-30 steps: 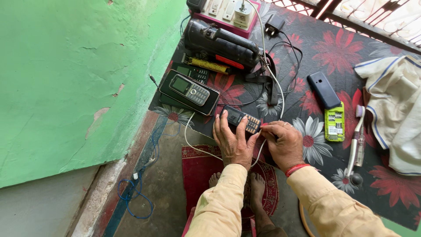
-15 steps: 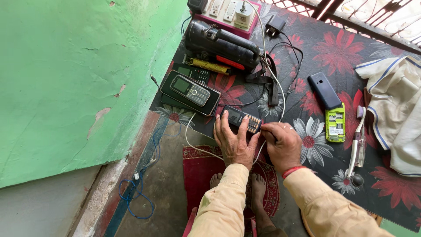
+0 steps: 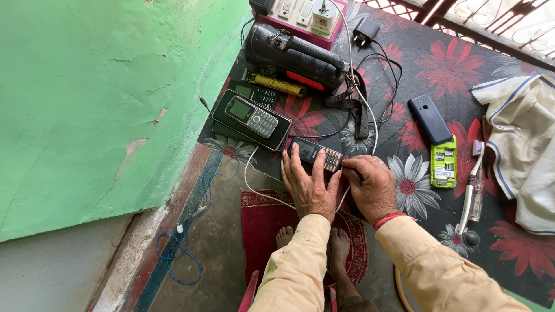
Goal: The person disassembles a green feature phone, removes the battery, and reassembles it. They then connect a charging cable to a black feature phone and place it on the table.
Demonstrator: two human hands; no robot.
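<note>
Head view, looking down at a table covered with a dark cloth (image 3: 509, 242) printed with red and white flowers.

Left hand (image 3: 309, 182): lies flat, palm down, fingers spread and extended over the near end of a small black keypad phone (image 3: 317, 153). Fingertips touch the phone's screen end; the hand is open, not clasping.

Right hand (image 3: 373, 185): loosely curled, knuckles up, thumb and forefinger pinched together at the right edge of the same phone, on or just beside a thin white cable (image 3: 254, 188). Whether it grips the cable or the phone's edge, cannot tell. Red band at the wrist.

The phone lies flat near the table's near edge, between the two hands, keypad to the right.

Surroundings:
- Left of the phone, a larger dark slab with a grey keypad phone (image 3: 252, 117) lying on top of it.
- Far side: black torch-like lamp (image 3: 295, 55), a white and pink socket board (image 3: 303, 16) behind it, a black plug adapter (image 3: 364, 32) with black leads.
- Right: dark blue phone (image 3: 429, 119), then a yellow-green phone body with its back off (image 3: 444, 162), a toothbrush (image 3: 469, 188), a folded white cloth (image 3: 520, 138).
- Below the table edge: red mat (image 3: 266, 216), bare feet (image 3: 338, 248).
- Green wall (image 3: 98, 98) on the left.
</note>
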